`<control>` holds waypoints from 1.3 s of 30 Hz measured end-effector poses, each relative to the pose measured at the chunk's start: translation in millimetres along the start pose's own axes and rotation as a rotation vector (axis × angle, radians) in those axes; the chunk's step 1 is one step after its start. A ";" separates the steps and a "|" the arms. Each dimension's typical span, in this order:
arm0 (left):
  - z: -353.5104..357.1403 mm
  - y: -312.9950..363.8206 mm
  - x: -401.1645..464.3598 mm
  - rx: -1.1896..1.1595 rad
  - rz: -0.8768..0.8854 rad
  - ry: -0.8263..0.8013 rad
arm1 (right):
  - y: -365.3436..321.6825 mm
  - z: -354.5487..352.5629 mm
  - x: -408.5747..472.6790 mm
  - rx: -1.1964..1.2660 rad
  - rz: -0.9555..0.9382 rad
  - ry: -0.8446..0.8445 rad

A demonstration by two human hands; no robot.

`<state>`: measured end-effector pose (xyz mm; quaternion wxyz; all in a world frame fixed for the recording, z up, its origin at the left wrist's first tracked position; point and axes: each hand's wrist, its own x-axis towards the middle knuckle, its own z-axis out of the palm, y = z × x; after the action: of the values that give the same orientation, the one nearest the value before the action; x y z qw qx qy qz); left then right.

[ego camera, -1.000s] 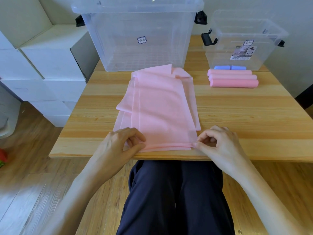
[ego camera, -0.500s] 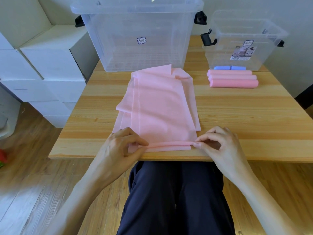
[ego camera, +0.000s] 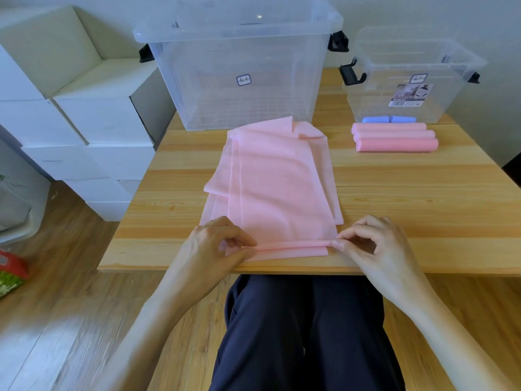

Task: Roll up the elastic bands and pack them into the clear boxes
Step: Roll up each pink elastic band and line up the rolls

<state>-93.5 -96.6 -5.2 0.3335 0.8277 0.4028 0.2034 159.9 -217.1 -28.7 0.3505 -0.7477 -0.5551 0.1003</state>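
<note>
While hands (ego camera: 217, 244) pinch, band (ego camera: 277, 187) curls

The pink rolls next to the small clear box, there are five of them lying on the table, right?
Not quite. The head view shows three pink rolls lying side by side on the table, not five. They do sit in front of the small clear box, as you said. Two blue rolls lie behind them.

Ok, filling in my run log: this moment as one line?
stage: rolling | left hand, right hand: pinch pink band near edge | rolled: three pink rolls
</note>
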 end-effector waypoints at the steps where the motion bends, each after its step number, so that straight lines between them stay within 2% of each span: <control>1: -0.5 -0.3 -0.2 0.002 0.001 -0.009 | -0.6 -0.6 -0.1 -0.002 0.002 -0.003; 7: -2.4 -0.6 -4.0 -0.005 0.000 -0.040 | -6.8 -4.9 -1.3 -0.077 0.029 -0.066; 12: 1.4 -2.9 -3.8 0.028 0.011 0.006 | -9.5 -2.6 4.6 -0.049 0.076 0.007; 15: 4.9 -5.2 -3.9 0.047 0.042 0.049 | -6.7 -0.4 2.5 0.032 0.035 0.007; 20: 5.9 -7.4 -6.1 0.113 0.100 0.057 | -0.7 -1.8 -5.2 0.028 -0.047 0.002; 26: 3.9 -2.4 -2.1 0.045 0.045 0.059 | -1.7 -2.7 -2.3 0.011 -0.025 -0.015; 33: -4.9 2.9 -2.9 0.009 -0.012 -0.067 | -3.7 -10.0 -1.2 -0.039 0.004 -0.124; 39: 0.3 2.8 -0.5 0.042 -0.022 -0.022 | -11.7 -7.6 9.1 -0.061 0.095 -0.100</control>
<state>-92.2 -98.4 -3.4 0.3226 0.8323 0.4125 0.1819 158.4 -210.4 -13.5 0.2941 -0.7777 -0.5384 0.1370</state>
